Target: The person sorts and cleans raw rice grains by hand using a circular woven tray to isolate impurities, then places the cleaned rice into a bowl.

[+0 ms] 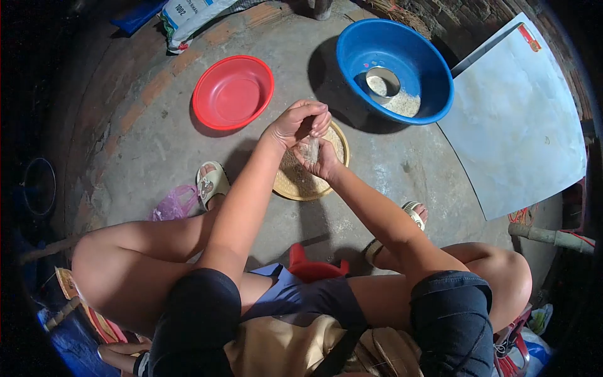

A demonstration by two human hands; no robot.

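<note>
My left hand (304, 122) is curled closed above the round yellow tray (299, 194), its palm turned inward. A pale streak of rice grains (313, 148) falls from it toward my right hand (325, 161). That hand is cupped just below, palm up, and grain shows in it. Beneath both hands, the tray holds a layer of brownish and pale grain, partly hidden by the hands. In the large blue basin (428, 56) at the upper right, a metal cup (391, 76) with rice stands beside a loose heap of white rice (406, 105).
A red basin (237, 99) stands left of the tray. A grey-white sheet (512, 129) lies on the right. A purple plastic bag (174, 203) is near my left foot, and a red stool (311, 267) is between my legs. A printed sack (191, 17) lies upper left.
</note>
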